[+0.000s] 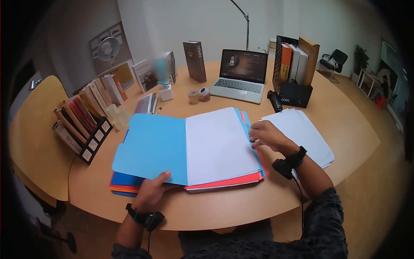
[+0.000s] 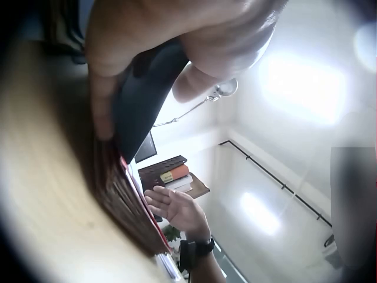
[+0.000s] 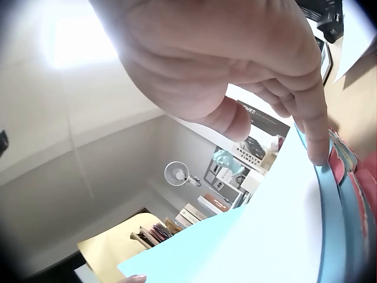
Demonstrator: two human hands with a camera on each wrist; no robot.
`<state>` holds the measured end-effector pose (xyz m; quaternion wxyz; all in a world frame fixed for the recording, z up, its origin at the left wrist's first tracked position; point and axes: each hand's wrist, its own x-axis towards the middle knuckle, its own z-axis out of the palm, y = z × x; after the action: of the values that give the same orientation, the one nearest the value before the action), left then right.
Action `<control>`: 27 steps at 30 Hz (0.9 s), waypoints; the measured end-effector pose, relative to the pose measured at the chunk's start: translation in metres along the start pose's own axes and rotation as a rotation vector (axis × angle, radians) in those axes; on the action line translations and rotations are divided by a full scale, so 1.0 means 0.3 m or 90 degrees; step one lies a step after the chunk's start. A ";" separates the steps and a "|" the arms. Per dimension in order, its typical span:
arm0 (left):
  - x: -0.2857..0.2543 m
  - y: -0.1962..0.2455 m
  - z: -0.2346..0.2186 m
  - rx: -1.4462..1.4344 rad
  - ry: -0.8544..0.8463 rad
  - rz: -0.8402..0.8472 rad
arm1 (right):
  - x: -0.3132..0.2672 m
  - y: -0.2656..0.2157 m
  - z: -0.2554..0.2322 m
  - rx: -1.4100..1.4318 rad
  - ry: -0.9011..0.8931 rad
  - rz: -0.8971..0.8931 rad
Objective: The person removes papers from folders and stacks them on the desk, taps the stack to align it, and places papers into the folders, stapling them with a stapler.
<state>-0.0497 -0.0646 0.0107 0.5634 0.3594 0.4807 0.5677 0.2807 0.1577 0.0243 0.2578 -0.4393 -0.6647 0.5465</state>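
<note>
A light blue folder point(image 1: 153, 144) lies spread open on a stack of coloured folders point(image 1: 127, 180), with white paper point(image 1: 217, 149) on its right side. My left hand point(image 1: 150, 192) holds the lower edge of the folder's left cover, thumb on top and fingers underneath. At the folder's right edge is my right hand point(image 1: 271, 137). In the right wrist view a fingertip point(image 3: 318, 150) meets the blue edge beside the paper, while the thumb point(image 3: 232, 121) stands apart from the fingers. Red folder edges point(image 1: 228, 183) show below the white paper.
Loose white sheets point(image 1: 308, 134) lie to the right, near a black stapler point(image 1: 274, 101). Behind stand a laptop point(image 1: 239, 77), two tape rolls point(image 1: 198, 96), a dark box point(image 1: 195, 61) and a black file holder point(image 1: 295, 95) with books. Files in a rack point(image 1: 95, 140) stand left.
</note>
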 end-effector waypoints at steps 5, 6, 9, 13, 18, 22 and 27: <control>0.037 -0.043 -0.005 -0.105 -0.052 -0.031 | -0.007 -0.027 -0.001 -0.010 -0.008 0.051; 0.042 -0.051 -0.011 -0.141 -0.057 -0.052 | -0.008 -0.035 0.001 -0.012 -0.010 0.052; 0.049 -0.068 -0.027 -0.143 -0.050 -0.072 | -0.004 -0.048 0.007 -0.003 0.008 0.088; 0.063 -0.084 -0.028 -0.153 -0.031 -0.070 | 0.013 -0.062 0.017 -0.009 -0.002 0.109; 0.072 -0.109 -0.016 0.004 -0.037 -0.041 | 0.016 -0.093 0.045 0.024 -0.009 0.126; 0.062 -0.086 0.009 0.065 -0.032 -0.081 | 0.038 -0.080 0.057 0.045 -0.010 0.131; 0.068 -0.097 0.002 0.090 -0.014 -0.195 | 0.034 -0.085 0.056 0.065 0.019 0.124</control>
<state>-0.0427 -0.0474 -0.0196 0.6219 0.3266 0.5625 0.4361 0.2543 0.1578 0.0428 0.2354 -0.4962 -0.5861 0.5957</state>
